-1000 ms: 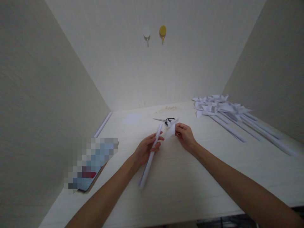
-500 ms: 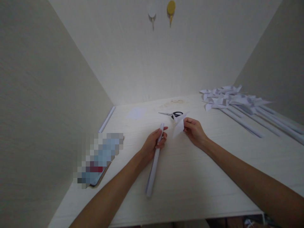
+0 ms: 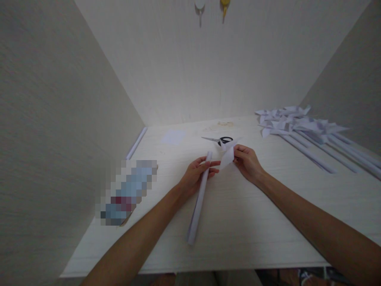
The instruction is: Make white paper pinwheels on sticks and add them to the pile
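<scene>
Near the worktop's middle, my left hand point(image 3: 195, 176) is closing around the rolled paper tube point(image 3: 200, 196) at its far end; my right hand point(image 3: 247, 161) is pinching the folded paper piece point(image 3: 228, 156), probably light and crushable, by its edge.

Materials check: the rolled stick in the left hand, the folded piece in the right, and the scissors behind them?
Rolled stick: looks like white paper rolled into a tube, matte, held by the left hand.
Folded piece: thin white paper, creased and bent, pinched by the right hand.
Scissors: shiny grey blades, likely metal; black handles, probably plastic. They are too small to be sure.
</scene>
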A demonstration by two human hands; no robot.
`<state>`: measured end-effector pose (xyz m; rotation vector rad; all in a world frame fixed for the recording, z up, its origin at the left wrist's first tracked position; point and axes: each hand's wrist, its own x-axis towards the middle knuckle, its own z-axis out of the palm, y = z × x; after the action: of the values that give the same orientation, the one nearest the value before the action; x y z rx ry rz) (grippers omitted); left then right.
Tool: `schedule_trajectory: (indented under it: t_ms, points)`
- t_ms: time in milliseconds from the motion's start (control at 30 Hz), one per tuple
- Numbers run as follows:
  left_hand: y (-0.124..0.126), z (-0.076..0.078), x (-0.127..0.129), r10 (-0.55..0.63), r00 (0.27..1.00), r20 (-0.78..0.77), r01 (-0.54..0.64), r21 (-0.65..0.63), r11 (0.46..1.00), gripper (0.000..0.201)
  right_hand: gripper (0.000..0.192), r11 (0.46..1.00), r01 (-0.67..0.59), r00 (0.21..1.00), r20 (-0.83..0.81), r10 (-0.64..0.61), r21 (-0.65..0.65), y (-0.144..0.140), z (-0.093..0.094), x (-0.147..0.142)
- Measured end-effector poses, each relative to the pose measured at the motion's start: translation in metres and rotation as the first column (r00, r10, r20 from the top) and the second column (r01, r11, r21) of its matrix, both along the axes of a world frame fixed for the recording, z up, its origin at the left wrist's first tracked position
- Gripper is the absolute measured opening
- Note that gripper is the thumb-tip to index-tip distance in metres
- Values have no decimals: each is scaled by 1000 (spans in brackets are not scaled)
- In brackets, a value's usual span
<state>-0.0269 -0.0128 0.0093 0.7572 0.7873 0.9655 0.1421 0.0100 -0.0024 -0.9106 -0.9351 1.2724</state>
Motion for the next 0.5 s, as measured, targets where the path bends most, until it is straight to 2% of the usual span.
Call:
schedule_trajectory:
  t_ms: [100,267,500]
  points:
    - [1,-1,0,-23,999,48,23,3,1000,10,9,1000,-4,1000,-4,4,-4,0,-1,0]
    - [2,-4,0,-8,995,104,9,-4,1000,15,10,1000,-4,1000,5,4,5,0,1,-1]
    - [1,-4,0,9,996,93,-10,11,1000,17,11,1000,5,993,121,-6,3,-1,-2,-2]
